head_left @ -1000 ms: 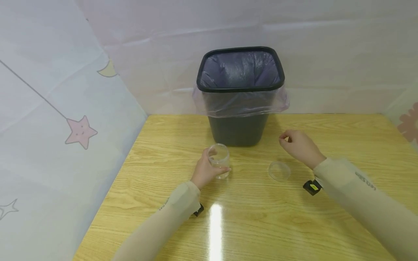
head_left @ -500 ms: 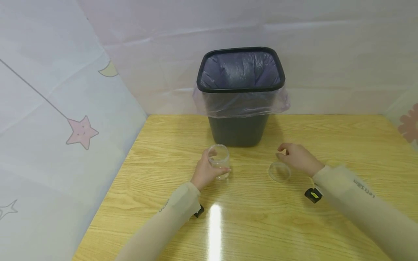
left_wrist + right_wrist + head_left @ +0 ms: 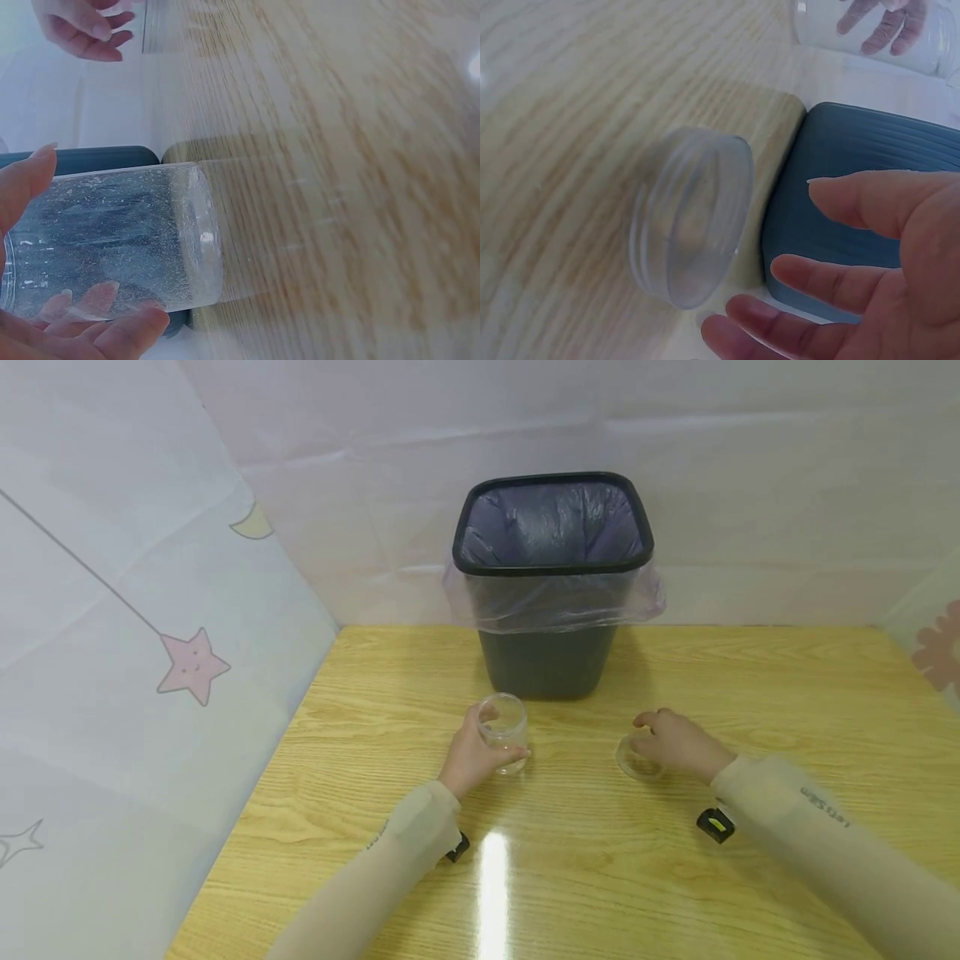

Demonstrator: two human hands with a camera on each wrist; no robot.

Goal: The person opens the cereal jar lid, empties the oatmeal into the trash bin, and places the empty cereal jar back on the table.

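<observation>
Left hand [image 3: 471, 758] wrapped round clear, empty, lidless jar [image 3: 503, 731], upright on table [image 3: 585, 860]. Right hand [image 3: 675, 742] spread loosely over clear round lid [image 3: 636, 762], not gripping.

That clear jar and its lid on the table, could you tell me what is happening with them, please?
A person sits at a wooden table. Their left hand grips a clear jar that stands upright and open. Their right hand is spread just over the clear lid, which lies flat on the table to the right of the jar; the right wrist view shows a gap between fingers and lid, so it is not gripped yet. A dark bin with a plastic liner stands behind both.
</observation>
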